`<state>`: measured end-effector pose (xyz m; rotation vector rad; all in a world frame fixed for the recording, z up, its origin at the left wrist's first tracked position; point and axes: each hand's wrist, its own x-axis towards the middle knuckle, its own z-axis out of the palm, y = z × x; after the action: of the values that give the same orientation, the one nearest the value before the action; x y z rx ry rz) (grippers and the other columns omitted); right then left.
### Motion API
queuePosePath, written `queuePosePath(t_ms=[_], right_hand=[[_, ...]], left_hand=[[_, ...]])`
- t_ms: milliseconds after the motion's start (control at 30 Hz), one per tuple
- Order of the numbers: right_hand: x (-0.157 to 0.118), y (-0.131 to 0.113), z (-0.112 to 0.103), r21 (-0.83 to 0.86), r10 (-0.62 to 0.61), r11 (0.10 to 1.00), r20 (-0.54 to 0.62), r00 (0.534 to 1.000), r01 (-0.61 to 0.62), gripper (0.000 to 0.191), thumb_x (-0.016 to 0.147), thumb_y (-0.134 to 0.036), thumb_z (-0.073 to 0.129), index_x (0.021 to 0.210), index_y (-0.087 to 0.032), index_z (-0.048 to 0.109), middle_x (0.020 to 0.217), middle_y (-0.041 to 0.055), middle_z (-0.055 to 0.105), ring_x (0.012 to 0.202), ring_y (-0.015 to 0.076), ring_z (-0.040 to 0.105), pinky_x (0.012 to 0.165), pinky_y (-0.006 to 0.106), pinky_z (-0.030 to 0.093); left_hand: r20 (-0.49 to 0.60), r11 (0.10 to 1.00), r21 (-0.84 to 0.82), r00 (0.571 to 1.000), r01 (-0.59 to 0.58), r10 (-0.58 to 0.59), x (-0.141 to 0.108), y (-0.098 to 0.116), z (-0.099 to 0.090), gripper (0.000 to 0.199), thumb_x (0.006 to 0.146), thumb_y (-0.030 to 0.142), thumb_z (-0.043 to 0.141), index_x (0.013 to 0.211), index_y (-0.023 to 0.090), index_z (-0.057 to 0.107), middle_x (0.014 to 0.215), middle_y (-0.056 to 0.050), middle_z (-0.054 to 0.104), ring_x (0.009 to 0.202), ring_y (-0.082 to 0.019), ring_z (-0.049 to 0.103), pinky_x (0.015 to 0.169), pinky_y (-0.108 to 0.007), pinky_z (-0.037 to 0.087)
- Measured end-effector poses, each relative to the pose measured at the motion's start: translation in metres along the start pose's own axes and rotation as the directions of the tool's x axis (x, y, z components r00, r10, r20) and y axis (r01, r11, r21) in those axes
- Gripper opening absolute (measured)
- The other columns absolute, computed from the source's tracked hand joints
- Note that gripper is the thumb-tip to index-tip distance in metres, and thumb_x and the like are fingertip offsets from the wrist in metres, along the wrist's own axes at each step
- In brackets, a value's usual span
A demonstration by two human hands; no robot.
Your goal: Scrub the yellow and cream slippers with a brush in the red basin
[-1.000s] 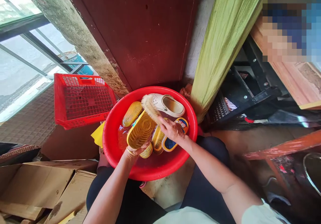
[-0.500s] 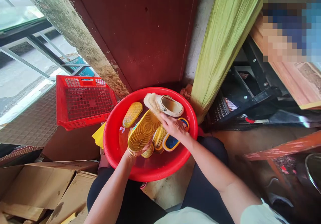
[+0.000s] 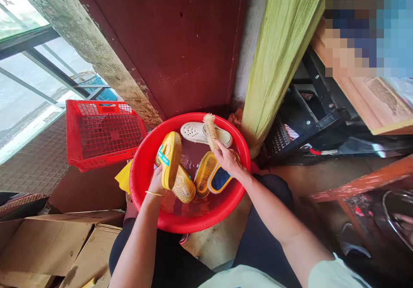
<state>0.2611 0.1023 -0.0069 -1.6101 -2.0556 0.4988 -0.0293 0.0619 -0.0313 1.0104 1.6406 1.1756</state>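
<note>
My left hand [image 3: 157, 181] is closed around a yellow sandal [image 3: 172, 161] with a blue-green label, held tilted over a red basin [image 3: 190, 225]. In my right hand [image 3: 228, 161] is a pale-bristled scrub brush [image 3: 211, 132], raised above the basin's right half. Behind the brush lies a cream clog [image 3: 193, 132]. Reddish water fills the bottom of the basin. A yellow sole [image 3: 183, 187] sits just right of the held sandal. Beside it rest another yellow sole [image 3: 204, 174] and a slipper with a dark blue lining [image 3: 218, 180], partly below my right hand.
A red plastic crate [image 3: 106, 137] stands left of the basin, with cardboard boxes [image 3: 48, 245] nearer me. A green curtain [image 3: 274, 55] hangs at the right, by a wooden table [image 3: 371, 98]. A maroon panel [image 3: 161, 42] rises behind the basin.
My left hand has turned the sandal from sole-up to on edge and moved it left. My right hand has lifted the brush off the sole and tipped it more upright.
</note>
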Motion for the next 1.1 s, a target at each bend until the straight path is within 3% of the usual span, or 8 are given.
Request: queuePosePath(t_ms=[100,200,367,500,600,667,867,1100], right_hand=[[0.0,0.0,-0.003,-0.013,0.004,1.0,0.024,1.0,-0.003,0.053,0.103,-0.034,0.041,0.154,-0.019,0.043,0.127,0.0098,0.072,0.109,0.0237,0.071,0.095,0.031,0.053],[0.003,0.001,-0.006,0.001,0.033,0.999,0.065,0.997,-0.033,0.054,0.104,-0.035,0.039,0.156,-0.02,0.04,0.129,0.01,0.071,0.11,0.0237,0.07,0.096,0.031,0.051],[0.009,0.008,-0.022,-0.03,0.242,0.97,0.168,0.956,-0.241,0.056,0.104,-0.038,0.037,0.157,-0.02,0.036,0.122,0.0102,0.073,0.103,0.0249,0.07,0.088,0.032,0.051],[0.005,0.012,-0.035,-0.056,0.205,0.978,0.369,0.906,-0.199,0.047,0.101,-0.034,0.04,0.145,-0.023,0.052,0.116,0.0085,0.075,0.097,0.023,0.07,0.08,0.028,0.048],[0.0,0.007,-0.04,-0.049,0.081,0.997,0.524,0.848,-0.065,0.035,0.097,-0.028,0.044,0.125,-0.025,0.066,0.119,0.0068,0.074,0.1,0.0226,0.069,0.079,0.027,0.046],[-0.001,0.003,-0.042,-0.03,0.022,1.0,0.596,0.803,-0.005,0.031,0.094,-0.027,0.048,0.118,-0.023,0.069,0.116,0.0076,0.074,0.098,0.0226,0.069,0.077,0.027,0.046],[-0.003,0.01,-0.064,0.239,-0.073,0.958,0.74,0.668,-0.16,0.037,0.095,-0.03,0.048,0.127,-0.02,0.064,0.085,0.0027,0.075,0.064,0.0154,0.066,0.059,0.023,0.047],[0.002,0.035,-0.076,0.361,0.051,0.902,0.459,0.887,-0.238,0.052,0.099,-0.035,0.046,0.15,-0.024,0.045,0.091,0.003,0.074,0.066,0.0141,0.065,0.057,0.021,0.047]], left_hand=[[-0.138,0.941,0.338,0.989,0.0,0.05,0.005,0.006,-0.008,0.038,0.08,0.058,0.053,0.077,0.021,0.059,0.062,0.0,0.055,0.064,-0.018,0.054,0.061,-0.029,0.044],[-0.195,0.755,0.654,0.975,0.05,0.105,0.007,0.007,-0.014,0.033,0.086,0.052,0.047,0.071,0.023,0.053,0.066,-0.003,0.059,0.074,-0.024,0.061,0.069,-0.033,0.044],[-0.343,0.702,0.689,0.934,0.181,0.096,0.012,0.001,-0.02,0.032,0.086,0.049,0.053,0.101,0.022,0.062,0.096,-0.01,0.071,0.096,-0.032,0.066,0.084,-0.042,0.05],[-0.311,0.688,0.726,0.886,-0.012,0.343,0.006,-0.003,-0.015,0.048,0.089,0.043,0.051,0.129,0.016,0.055,0.122,-0.015,0.067,0.116,-0.031,0.061,0.1,-0.046,0.047],[-0.072,0.572,0.779,0.869,-0.257,0.489,0.0,0.0,0.008,0.04,0.094,0.04,0.046,0.123,0.017,0.061,0.124,-0.016,0.067,0.123,-0.03,0.058,0.107,-0.045,0.042],[0.095,0.544,0.754,0.88,-0.369,0.466,0.003,0.006,0.033,0.035,0.095,0.04,0.046,0.118,0.02,0.065,0.12,-0.013,0.069,0.12,-0.028,0.06,0.106,-0.041,0.042],[0.069,0.565,0.811,0.983,-0.154,0.168,0.044,0.03,0.107,0.054,0.091,0.058,0.051,0.124,0.017,0.061,0.115,-0.015,0.073,0.113,-0.031,0.065,0.094,-0.04,0.047],[-0.006,0.355,0.934,0.993,-0.036,0.115,0.064,0.024,0.138,0.037,0.09,0.04,0.048,0.113,0.017,0.065,0.116,-0.02,0.072,0.115,-0.037,0.064,0.096,-0.05,0.043]])
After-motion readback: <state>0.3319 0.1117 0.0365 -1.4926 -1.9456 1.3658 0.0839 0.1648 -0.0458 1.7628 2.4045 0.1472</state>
